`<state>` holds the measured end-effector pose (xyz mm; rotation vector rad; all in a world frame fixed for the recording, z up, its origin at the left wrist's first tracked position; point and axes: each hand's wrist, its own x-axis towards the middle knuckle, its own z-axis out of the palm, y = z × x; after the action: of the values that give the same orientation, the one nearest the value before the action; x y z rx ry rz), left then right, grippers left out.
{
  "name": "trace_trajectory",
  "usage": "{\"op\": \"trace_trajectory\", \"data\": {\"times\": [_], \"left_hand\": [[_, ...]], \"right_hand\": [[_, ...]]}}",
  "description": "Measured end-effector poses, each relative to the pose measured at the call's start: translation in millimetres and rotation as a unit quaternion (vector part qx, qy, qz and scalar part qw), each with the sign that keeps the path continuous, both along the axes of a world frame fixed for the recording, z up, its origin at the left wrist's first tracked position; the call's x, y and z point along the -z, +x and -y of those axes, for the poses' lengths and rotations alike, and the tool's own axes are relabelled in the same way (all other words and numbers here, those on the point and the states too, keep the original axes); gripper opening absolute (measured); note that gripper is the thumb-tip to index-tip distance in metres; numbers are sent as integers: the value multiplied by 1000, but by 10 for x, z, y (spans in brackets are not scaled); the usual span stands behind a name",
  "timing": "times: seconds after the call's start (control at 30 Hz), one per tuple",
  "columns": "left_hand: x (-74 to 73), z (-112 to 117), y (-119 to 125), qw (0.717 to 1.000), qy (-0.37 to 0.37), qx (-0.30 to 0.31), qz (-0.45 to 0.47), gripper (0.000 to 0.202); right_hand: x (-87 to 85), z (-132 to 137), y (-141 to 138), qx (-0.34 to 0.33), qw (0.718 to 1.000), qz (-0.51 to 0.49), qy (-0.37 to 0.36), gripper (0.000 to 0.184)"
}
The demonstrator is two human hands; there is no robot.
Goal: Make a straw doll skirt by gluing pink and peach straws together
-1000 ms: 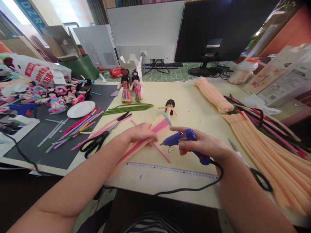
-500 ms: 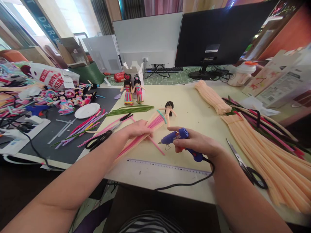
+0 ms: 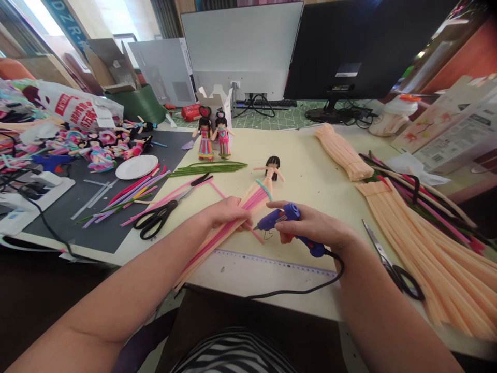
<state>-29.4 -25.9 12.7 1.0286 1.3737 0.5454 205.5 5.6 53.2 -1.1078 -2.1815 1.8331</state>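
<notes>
My left hand [image 3: 230, 211] is closed around the long pink and peach pipe-cleaner strands of a doll [image 3: 273, 168], just below a teal band [image 3: 264, 188]. The doll has black hair and outstretched peach arms and lies on the table with its head away from me. In my right hand [image 3: 310, 224] is a blue hot glue gun [image 3: 285, 217], its nozzle pointing left, close to the fingers of my left hand. A loose pink pipe cleaner [image 3: 256, 236] pokes out beneath my left hand.
Black-handled scissors [image 3: 157, 216] and green pipe cleaners [image 3: 209, 168] lie left; other scissors [image 3: 388, 259] and peach bundles [image 3: 411, 228] lie right. Two finished dolls [image 3: 214, 135] stand behind. A ruler [image 3: 272, 263] lies in front, with the glue gun's black cord [image 3: 303, 291] crossing near the table edge.
The view has shifted slightly. My left hand and the doll's strands have moved a little to the right, nearer the glue gun's nozzle. Both hands keep their hold.
</notes>
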Motion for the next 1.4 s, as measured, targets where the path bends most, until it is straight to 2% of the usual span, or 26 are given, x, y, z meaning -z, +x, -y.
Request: {"op": "trace_trajectory", "data": {"times": [0.2, 0.83, 1.4], "left_hand": [[38, -1, -10, 1000, -1, -6, 12, 16], [30, -19, 3, 1000, 0, 3, 7, 19], [29, -28, 4, 1000, -3, 7, -6, 18]], "right_hand": [[8, -2, 1, -3, 1000, 10, 3, 65], [-27, 17, -28, 3, 999, 31, 8, 64], [-57, 24, 7, -17, 999, 48, 16, 68]]}}
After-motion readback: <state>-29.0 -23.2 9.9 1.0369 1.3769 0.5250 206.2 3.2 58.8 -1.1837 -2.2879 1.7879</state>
